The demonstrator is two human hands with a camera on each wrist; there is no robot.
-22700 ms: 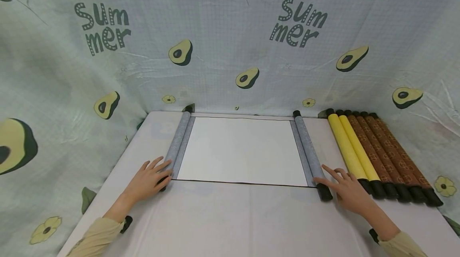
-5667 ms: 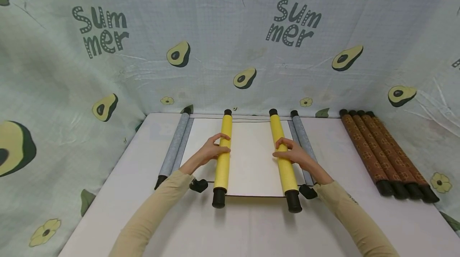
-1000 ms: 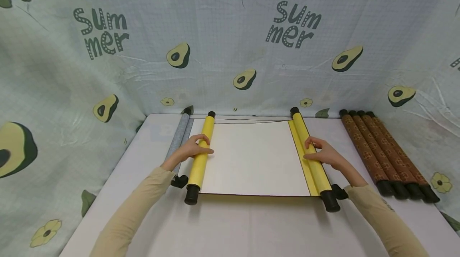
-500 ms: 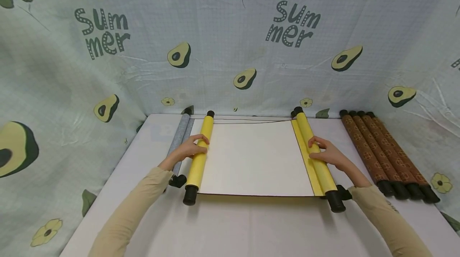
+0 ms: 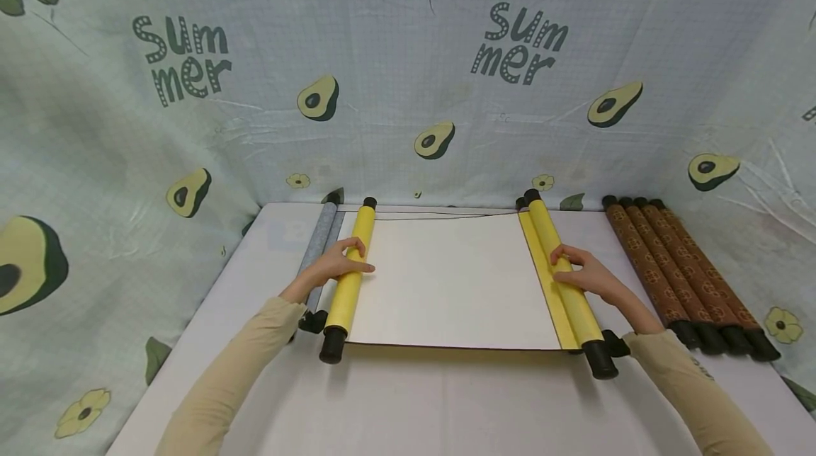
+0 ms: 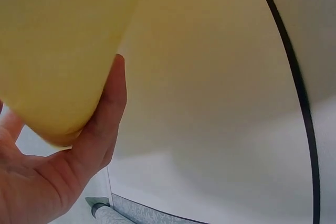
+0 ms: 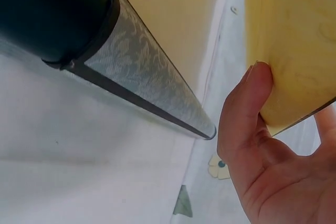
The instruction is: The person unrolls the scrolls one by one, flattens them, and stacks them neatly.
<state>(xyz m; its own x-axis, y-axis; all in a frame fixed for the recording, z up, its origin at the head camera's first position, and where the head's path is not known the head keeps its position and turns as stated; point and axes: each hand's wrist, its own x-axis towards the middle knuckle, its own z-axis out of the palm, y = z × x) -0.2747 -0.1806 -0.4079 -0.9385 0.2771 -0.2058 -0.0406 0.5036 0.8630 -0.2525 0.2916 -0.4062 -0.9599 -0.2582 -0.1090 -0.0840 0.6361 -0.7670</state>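
Note:
A yellow scroll lies unrolled on the table, its white sheet spread between two yellow rollers with black end caps. My left hand grips the left roller, fingers over the top and thumb below it. My right hand grips the right roller the same way, thumb under it. Beneath lies an unrolled grey scroll; its left roller shows beside my left hand. Its right roller is mostly hidden under the yellow one.
Several brown patterned scrolls lie side by side at the right of the table. An avocado-print cloth walls the back and both sides. The black caps of the rollers stick out toward the front edge.
Both yellow rollers have moved a little further apart, so the white sheet shows wider. The right roller now covers the grey roller beneath it.

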